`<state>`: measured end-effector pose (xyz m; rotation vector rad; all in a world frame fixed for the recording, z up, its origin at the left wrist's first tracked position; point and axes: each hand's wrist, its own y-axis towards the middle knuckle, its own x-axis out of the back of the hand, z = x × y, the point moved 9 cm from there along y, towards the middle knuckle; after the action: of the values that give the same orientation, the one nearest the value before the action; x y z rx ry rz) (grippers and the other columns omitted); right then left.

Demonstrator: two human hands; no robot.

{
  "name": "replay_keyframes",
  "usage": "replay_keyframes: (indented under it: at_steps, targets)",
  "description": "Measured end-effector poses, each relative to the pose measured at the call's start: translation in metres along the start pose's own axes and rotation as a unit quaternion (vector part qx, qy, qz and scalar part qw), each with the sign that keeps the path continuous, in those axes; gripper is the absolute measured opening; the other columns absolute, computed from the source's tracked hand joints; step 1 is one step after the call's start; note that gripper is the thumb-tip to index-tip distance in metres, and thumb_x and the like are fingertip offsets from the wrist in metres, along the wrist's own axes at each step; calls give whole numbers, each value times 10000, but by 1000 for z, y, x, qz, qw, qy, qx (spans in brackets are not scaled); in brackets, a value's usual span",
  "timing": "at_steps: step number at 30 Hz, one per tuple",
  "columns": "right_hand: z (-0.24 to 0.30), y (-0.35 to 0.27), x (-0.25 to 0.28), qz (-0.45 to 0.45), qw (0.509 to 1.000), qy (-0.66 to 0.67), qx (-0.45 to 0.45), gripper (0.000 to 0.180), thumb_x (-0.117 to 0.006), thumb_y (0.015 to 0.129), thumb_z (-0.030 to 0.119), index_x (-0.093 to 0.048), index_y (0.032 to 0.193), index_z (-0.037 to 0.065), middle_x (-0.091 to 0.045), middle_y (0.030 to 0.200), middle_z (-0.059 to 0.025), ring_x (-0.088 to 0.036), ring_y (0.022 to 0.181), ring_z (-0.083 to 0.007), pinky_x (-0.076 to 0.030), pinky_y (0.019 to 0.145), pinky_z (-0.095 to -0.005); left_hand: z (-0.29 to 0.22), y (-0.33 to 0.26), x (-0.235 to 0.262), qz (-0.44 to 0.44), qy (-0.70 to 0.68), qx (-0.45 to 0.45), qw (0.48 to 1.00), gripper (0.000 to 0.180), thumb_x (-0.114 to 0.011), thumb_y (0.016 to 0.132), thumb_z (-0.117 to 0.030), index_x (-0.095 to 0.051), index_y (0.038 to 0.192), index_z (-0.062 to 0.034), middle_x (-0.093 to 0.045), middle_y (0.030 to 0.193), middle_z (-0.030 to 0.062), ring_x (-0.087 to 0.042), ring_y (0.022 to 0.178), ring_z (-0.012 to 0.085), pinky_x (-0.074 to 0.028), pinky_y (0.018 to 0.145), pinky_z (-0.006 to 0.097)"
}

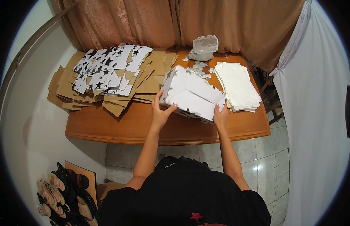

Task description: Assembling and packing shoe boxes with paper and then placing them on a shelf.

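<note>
Between my two hands is a white cardboard box, tilted above the wooden table. Black stars show along its side edges, while the plain white face with fold lines is turned up toward me. My left hand grips the left end, thumb on the near edge. At the right end, my right hand holds the near corner with the thumb up; some of its fingers are hidden behind the box. Small pale packets lie scattered just beyond the box.
Flat brown cardboard pieces pile up at the left, with star-printed white pieces on top. A stack of white paper sheets lies right. A clear plastic bag stands at the back by the brown curtain. Shoes sit lower left.
</note>
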<state>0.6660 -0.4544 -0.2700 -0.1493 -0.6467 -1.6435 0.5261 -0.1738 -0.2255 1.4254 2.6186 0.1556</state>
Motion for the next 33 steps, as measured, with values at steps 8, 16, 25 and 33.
replay_keyframes:
  at_steps: [8, 16, 25, 33]
  targets:
    - [3, -5, -67, 132, 987, 85, 41, 585, -523, 874, 318, -365, 1273, -80, -432, 1198, -317, -428, 1139, -388, -291, 1013, -407, -109, -10, -26, -115, 207, -250, 939, 680, -774, 552, -192, -416, 1116, -59, -297, 1255, 206, -398, 1087, 327, -365, 920, 425]
    - [65, 22, -45, 221, 918, 281, -171, 522, -470, 904, 393, -430, 1231, -12, -526, 1147, -139, -562, 983, -230, -504, 674, -297, -98, -24, -98, 65, 344, -491, 798, 607, -755, 475, -222, -497, 1024, -203, -355, 1298, 166, -337, 1203, 379, -290, 928, 504]
    - [1, 33, -45, 143, 959, 38, -241, 968, -628, 691, 606, -284, 1336, -28, -429, 1245, -262, -494, 1076, -368, -422, 885, -422, 4, -56, -153, 171, 392, -571, 700, 232, -554, 761, -185, -566, 973, -277, -390, 1340, 24, -292, 1278, 238, -129, 1016, 516]
    - [-78, 50, -73, 132, 927, 270, -225, 715, -628, 802, 421, -396, 1210, -119, -507, 1180, -213, -508, 1069, -224, -406, 887, -301, 31, -8, -84, 97, 400, -374, 831, 447, -654, 721, -257, -504, 1131, -160, -345, 1310, 145, -285, 1256, 326, -138, 1023, 502]
